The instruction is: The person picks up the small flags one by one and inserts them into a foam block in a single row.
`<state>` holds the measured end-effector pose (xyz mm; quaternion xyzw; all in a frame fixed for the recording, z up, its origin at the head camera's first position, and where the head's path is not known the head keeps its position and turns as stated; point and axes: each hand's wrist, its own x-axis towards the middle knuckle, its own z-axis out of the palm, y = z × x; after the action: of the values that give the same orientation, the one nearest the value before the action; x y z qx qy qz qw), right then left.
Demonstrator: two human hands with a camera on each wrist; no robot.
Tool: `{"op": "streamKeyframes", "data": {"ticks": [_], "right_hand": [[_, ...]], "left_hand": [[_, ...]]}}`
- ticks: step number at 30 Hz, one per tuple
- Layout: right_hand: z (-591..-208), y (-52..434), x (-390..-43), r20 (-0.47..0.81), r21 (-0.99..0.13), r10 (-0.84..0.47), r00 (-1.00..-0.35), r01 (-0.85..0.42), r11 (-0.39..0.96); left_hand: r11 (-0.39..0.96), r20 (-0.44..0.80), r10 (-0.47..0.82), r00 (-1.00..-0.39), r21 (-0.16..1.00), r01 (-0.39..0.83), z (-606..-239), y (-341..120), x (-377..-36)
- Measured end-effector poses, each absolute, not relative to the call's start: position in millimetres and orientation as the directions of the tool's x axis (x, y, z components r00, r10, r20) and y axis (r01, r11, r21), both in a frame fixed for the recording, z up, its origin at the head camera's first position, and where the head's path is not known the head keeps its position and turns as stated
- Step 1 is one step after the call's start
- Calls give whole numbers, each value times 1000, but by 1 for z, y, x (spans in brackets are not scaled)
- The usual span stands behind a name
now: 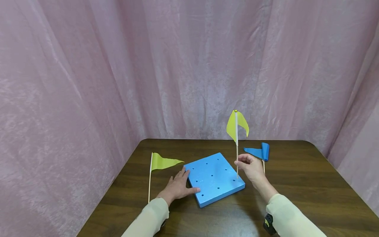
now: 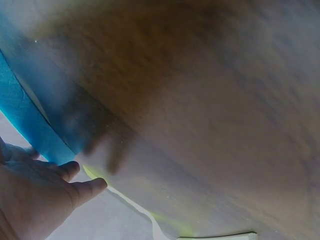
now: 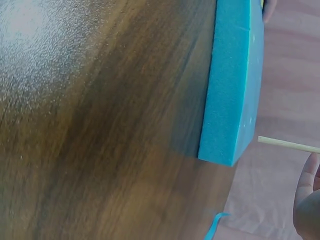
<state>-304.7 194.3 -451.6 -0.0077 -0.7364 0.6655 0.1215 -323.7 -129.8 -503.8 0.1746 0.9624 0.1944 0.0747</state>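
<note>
A blue foam board (image 1: 207,184) with several small holes lies flat on the table. My right hand (image 1: 250,166) pinches the thin wooden stick of a yellow pennant flag (image 1: 232,126), held upright over the board's right side. In the right wrist view the lower end of the stick (image 3: 280,143) shows just off the board's face (image 3: 230,85). My left hand (image 1: 179,186) rests at the board's left edge, fingers spread, thumb on the top near the front corner. In the left wrist view its fingers reach along the board (image 2: 30,120).
Left of my left hand lies another yellow pennant flag (image 1: 161,162) on a stick. A blue pennant flag (image 1: 263,152) lies beyond my right hand. The dark wooden table (image 1: 296,184) ends at the back before a pink curtain (image 1: 189,65).
</note>
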Motion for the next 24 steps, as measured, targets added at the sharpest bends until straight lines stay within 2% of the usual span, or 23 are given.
{"op": "streamKeyframes", "data": {"ticks": [16,24], "right_hand": [[-461,184,-308,130,-989,185,-974,-114,98],[-465,185,-304,107,-985,160,-981,-82,154]], "left_hand": [[868,-79,361,-929,392,304,-503,-127,-322],[869,-74,357,-931,392,302,-505,-125,-322]]}}
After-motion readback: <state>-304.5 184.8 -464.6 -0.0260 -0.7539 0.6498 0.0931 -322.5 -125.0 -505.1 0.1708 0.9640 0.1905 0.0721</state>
